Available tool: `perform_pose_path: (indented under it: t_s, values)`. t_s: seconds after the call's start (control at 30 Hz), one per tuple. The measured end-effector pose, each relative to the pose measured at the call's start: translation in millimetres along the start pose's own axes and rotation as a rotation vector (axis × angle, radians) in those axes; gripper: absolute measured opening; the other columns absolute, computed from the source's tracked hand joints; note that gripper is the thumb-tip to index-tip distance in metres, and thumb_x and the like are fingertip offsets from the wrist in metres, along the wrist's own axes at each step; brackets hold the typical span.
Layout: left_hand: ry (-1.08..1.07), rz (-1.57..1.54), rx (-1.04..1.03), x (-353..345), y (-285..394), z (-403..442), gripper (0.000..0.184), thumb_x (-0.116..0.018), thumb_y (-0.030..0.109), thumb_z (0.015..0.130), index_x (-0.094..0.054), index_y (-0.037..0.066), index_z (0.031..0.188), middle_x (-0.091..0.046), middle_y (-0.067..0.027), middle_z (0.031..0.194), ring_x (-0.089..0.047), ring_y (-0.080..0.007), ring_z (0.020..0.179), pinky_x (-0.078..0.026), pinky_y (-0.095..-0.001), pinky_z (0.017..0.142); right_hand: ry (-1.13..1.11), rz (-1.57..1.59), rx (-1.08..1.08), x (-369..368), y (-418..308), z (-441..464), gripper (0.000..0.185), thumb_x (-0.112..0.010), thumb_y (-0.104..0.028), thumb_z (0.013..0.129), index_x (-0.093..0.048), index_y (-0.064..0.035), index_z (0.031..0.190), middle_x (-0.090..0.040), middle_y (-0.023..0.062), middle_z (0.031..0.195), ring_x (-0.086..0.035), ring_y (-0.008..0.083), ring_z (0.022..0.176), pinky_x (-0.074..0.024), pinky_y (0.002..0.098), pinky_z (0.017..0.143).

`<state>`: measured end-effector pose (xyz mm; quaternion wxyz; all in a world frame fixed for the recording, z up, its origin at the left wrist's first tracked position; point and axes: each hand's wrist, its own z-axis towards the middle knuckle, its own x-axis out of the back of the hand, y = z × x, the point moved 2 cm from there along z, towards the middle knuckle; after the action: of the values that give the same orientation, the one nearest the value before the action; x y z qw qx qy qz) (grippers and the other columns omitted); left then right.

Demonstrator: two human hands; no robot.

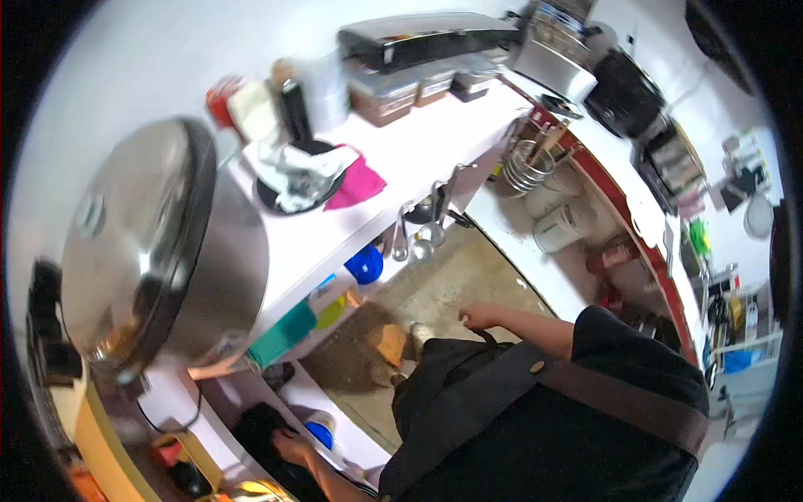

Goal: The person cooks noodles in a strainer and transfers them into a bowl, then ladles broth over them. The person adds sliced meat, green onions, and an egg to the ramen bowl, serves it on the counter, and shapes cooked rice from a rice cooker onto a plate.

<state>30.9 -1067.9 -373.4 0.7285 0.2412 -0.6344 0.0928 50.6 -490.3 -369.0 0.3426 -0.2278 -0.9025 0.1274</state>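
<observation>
My left hand point(290, 446) reaches down to the lower shelf at bottom left. Its fingers are curled against a soft black cloth-like item point(258, 425), whose exact kind I cannot make out. A white and blue round container point(320, 429) stands close by on the same shelf. My right hand point(478, 316) hangs in the air above the floor in front of my black apron point(468, 410). Its fingers are loosely bent and a little apart, with nothing seen in them.
A large steel lidded pot point(138, 243) stands left on the white counter point(322, 238). Further along are a black plate with crumpled white wrapping point(301, 180), a pink cloth point(355, 182) and lidded containers point(385, 94). Ladles point(422, 249) hang from the counter edge; white buckets point(562, 226) sit on a low shelf.
</observation>
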Motion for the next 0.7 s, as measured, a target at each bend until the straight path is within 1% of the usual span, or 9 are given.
perform_pose_path:
  t_s: [0.03,0.1,0.17,0.3,0.43,0.5,0.53,0.6,0.7]
  values:
    - [-0.128,-0.119,0.005,17.9,31.0,-14.5,0.016,-0.054,0.011,0.083,-0.062,0.000,0.093,-0.062,-0.0187,0.090,-0.058,-0.0387,0.086,-0.046,-0.0456,0.074,0.045,0.066,-0.041,-9.2,29.5,1.2,0.037,-0.054,-0.024,0.081,-0.056,-0.0067,0.113,-0.060,0.0192,0.104,-0.058,0.0335,0.097,-0.0447,0.0409,0.083]
    - [-0.066,-0.285,-0.394,38.5,95.2,-41.5,0.015,-0.056,0.010,0.082,-0.063,0.001,0.092,-0.062,-0.0177,0.087,-0.058,-0.0362,0.080,-0.046,-0.0452,0.070,0.151,0.154,-0.105,-17.2,67.3,-15.0,0.037,-0.054,-0.026,0.080,-0.056,-0.0069,0.112,-0.062,0.0190,0.101,-0.059,0.0337,0.094,-0.0455,0.0405,0.082]
    - [-0.105,-0.517,-0.588,100.4,206.7,-68.2,0.015,-0.057,0.008,0.080,-0.064,0.002,0.093,-0.063,-0.0154,0.088,-0.059,-0.0331,0.079,-0.047,-0.0428,0.070,0.285,0.187,-0.149,-5.9,96.7,-28.8,0.036,-0.054,-0.028,0.080,-0.058,-0.0068,0.110,-0.064,0.0184,0.095,-0.060,0.0338,0.088,-0.0470,0.0400,0.080]
    - [0.165,-0.655,-1.063,112.6,361.5,-84.0,0.024,-0.057,0.000,0.078,-0.064,0.004,0.101,-0.065,-0.0125,0.097,-0.061,-0.0302,0.085,-0.049,-0.0374,0.072,0.611,0.283,-0.021,61.6,142.9,-55.4,0.029,-0.054,-0.024,0.081,-0.060,-0.0050,0.102,-0.065,0.0173,0.087,-0.062,0.0336,0.080,-0.0489,0.0380,0.075]
    - [0.280,-0.637,-1.239,83.1,506.2,-69.0,0.027,-0.055,-0.003,0.079,-0.064,0.006,0.103,-0.064,-0.0140,0.097,-0.061,-0.0322,0.089,-0.049,-0.0424,0.078,0.903,0.428,0.104,174.0,181.1,-140.5,0.022,-0.055,-0.015,0.082,-0.059,-0.0021,0.099,-0.064,0.0150,0.087,-0.059,0.0270,0.071,-0.0480,0.0354,0.068]
    - [0.373,-0.569,-1.290,58.9,563.7,-59.3,0.025,-0.056,0.000,0.080,-0.063,0.005,0.103,-0.063,-0.0157,0.098,-0.061,-0.0332,0.090,-0.049,-0.0407,0.079,1.144,0.297,0.209,219.9,236.9,-180.7,0.022,-0.055,-0.013,0.084,-0.060,-0.0026,0.103,-0.063,0.0137,0.088,-0.059,0.0221,0.077,-0.0489,0.0348,0.070]
    - [0.350,-0.486,-1.242,52.6,583.9,-59.5,0.025,-0.056,0.000,0.080,-0.063,0.005,0.104,-0.063,-0.0161,0.099,-0.061,-0.0337,0.090,-0.049,-0.0399,0.079,1.156,0.319,0.145,246.0,251.5,-223.0,0.020,-0.055,-0.015,0.084,-0.061,-0.0021,0.097,-0.062,0.0174,0.093,-0.061,0.0270,0.083,-0.0491,0.0363,0.075]
    - [0.293,-0.381,-1.157,41.8,624.9,-64.8,0.026,-0.056,0.000,0.080,-0.062,0.003,0.105,-0.062,-0.0169,0.102,-0.060,-0.0343,0.092,-0.049,-0.0392,0.080,1.290,0.317,0.093,287.4,286.9,-302.9,0.023,-0.056,-0.015,0.087,-0.060,-0.0025,0.106,-0.063,0.0103,0.096,-0.060,0.0205,0.086,-0.0483,0.0322,0.076]
    - [0.204,-0.293,-1.055,21.5,650.9,-61.2,0.030,-0.055,0.000,0.077,-0.061,0.003,0.107,-0.059,-0.0181,0.108,-0.057,-0.0349,0.098,-0.046,-0.0399,0.085,1.458,0.336,-0.059,335.1,359.7,-397.2,0.021,-0.055,-0.012,0.086,-0.062,-0.0014,0.103,-0.063,0.0133,0.098,-0.061,0.0213,0.088,-0.0488,0.0315,0.077]
